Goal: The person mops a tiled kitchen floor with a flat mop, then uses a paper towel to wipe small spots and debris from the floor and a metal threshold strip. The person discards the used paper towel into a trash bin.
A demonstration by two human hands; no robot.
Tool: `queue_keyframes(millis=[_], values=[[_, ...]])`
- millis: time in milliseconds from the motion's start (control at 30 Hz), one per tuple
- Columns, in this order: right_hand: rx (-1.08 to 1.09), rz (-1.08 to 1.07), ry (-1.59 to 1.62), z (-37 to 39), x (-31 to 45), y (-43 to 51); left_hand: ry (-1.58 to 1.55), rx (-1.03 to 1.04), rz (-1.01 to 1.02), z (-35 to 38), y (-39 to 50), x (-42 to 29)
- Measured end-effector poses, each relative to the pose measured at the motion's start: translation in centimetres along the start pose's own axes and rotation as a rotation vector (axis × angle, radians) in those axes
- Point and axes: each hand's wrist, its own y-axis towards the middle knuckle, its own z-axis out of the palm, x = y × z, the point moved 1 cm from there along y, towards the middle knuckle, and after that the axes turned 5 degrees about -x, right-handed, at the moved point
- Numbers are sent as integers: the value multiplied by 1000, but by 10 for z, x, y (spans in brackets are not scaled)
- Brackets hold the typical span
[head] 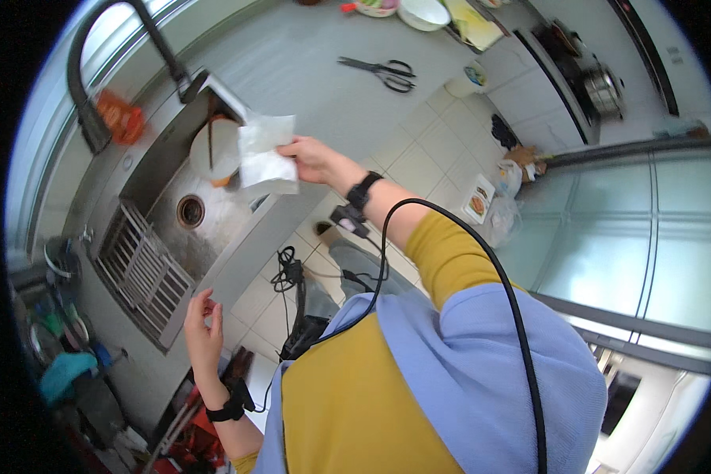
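Note:
A white sheet, paper or thin cloth [268, 155], is pinched at its right edge between the thumb and fingers of my right hand [311, 159]. It hangs over the sink's edge and partly covers a round pale vessel [213, 148] that stands in the sink. My left hand [204, 320] hovers near the counter's front edge beside the metal drying rack [148, 263], its fingers bent and apart, with nothing in it. Black-handled scissors [385, 72] lie on the grey countertop [308, 77].
A steel sink [207, 237] with a drain and a black faucet [83, 101] are at the left. An orange bag [120, 117] lies behind the sink. A white bowl [425, 13] stands at the far counter. Black cables [287, 269] hang before my body. Plastic bags [505, 219] lie on the floor.

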Motion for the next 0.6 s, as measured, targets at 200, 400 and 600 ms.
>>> queue_keyframes(millis=[200, 400, 600], values=[[-230, -322, 196, -157, 96, -160, 14, 211, 273, 64, 64, -76], [-611, -604, 369, -334, 104, -355, 81, 459, 458, 164, 126, -179], [-873, -666, 711, -463, 64, -488, 104, 613, 498, 304, 181, -297]])
